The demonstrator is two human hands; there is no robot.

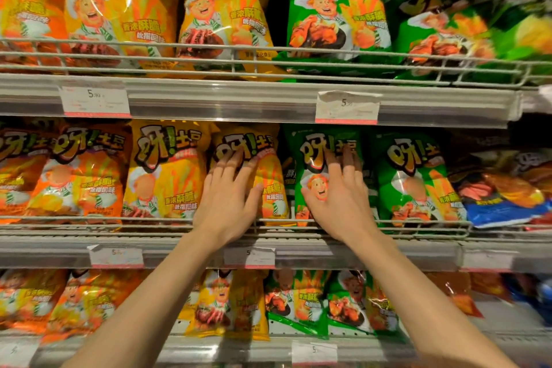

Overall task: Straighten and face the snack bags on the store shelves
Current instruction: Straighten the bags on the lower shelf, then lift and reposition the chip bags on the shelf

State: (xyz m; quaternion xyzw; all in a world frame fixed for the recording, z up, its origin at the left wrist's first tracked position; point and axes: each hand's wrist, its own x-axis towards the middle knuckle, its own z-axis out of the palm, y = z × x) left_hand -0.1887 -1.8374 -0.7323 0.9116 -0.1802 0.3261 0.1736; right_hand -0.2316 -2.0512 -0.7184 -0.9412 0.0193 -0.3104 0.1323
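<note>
On the middle shelf (298, 251), my left hand (227, 206) lies with fingers spread flat on a yellow snack bag (270, 179); my right hand (340, 203), fingers also spread, presses the neighbouring green snack bag (313, 155).

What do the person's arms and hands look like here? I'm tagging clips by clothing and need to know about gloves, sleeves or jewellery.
Both arms are bare as far as the frame shows: no sleeve on either forearm. The left hand and the right hand wear no gloves, and no ring, watch or bracelet shows on the fingers or wrists. Nails look short and unpainted, though the fingertips are in shadow.
</note>
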